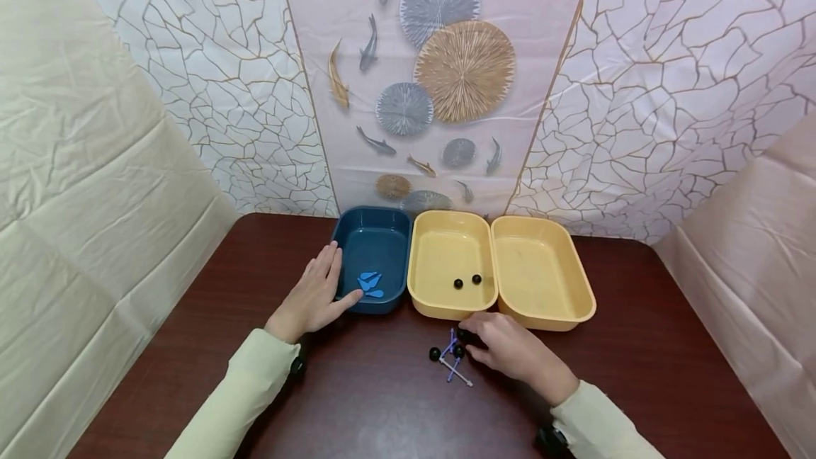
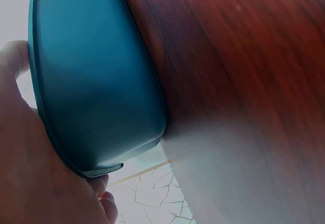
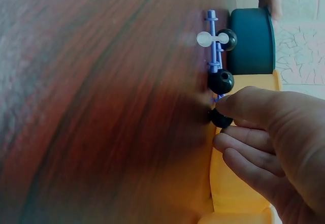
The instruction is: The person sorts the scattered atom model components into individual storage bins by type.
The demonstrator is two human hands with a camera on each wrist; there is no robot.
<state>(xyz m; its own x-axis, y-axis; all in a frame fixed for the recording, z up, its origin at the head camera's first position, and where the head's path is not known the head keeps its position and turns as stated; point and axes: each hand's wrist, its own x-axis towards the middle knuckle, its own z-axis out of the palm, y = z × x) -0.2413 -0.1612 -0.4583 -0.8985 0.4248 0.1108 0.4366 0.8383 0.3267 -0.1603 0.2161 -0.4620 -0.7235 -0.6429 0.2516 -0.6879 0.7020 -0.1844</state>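
Note:
My left hand [image 1: 315,296] rests on the rim of the dark blue tray [image 1: 336,287], its fingers fairly straight along the outer side and the thumb over the near edge. Several small blue drop-shaped pieces [image 1: 368,282] lie inside that tray. With thumb and fingers, my right hand [image 1: 510,349] pinches a black ball [image 3: 221,119] at the table surface, just in front of the middle yellow tray [image 1: 419,299]. Beside it lie two more black balls [image 1: 435,354], purple sticks [image 3: 213,28] and a whitish stick [image 1: 462,376]. Whether the pieces are joined I cannot tell.
Two black balls [image 1: 458,284] sit in the middle yellow tray. Another yellow tray [image 1: 542,261] stands to its right, and all the trays line up along the back of the brown table [image 1: 382,402]. Patterned cloth [image 1: 408,161] hangs behind.

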